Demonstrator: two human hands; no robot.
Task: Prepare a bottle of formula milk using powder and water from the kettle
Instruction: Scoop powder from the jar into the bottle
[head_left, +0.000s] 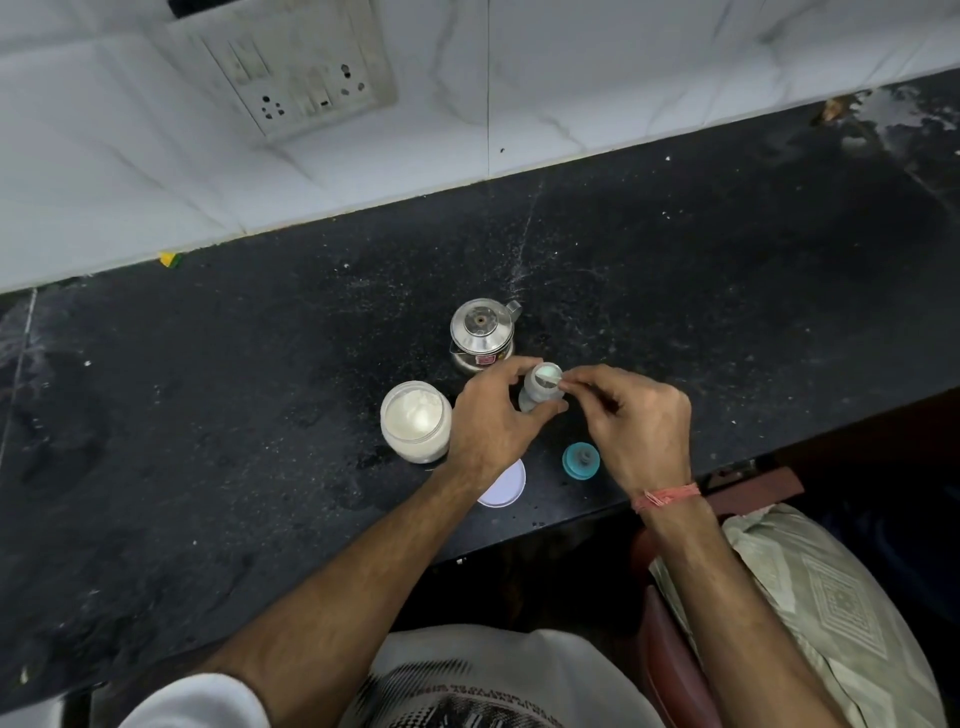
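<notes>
The small clear bottle (540, 392) stands open-mouthed on the black counter (727, 270), just in front of the steel kettle (482, 335), which I take as the marker for everything else. The left hand (491, 415) curls round the bottle's side, thumb towards the kettle and fingers wrapped about the lower body, holding it upright. The right hand (636, 421) comes in from the other side, its thumb and forefinger pinched together on a small spoon (551, 383) whose bowl lies right over the bottle's mouth; the remaining fingers are tucked loosely behind. A red thread (665, 498) circles that wrist.

To the front-left of the kettle sits the open jar of white powder (415, 427), close beside the left hand. The jar's white lid (504, 486) lies flat further forward, partly under the left wrist. The teal bottle cap (581, 460) rests in front of the kettle too, beneath the right hand.
</notes>
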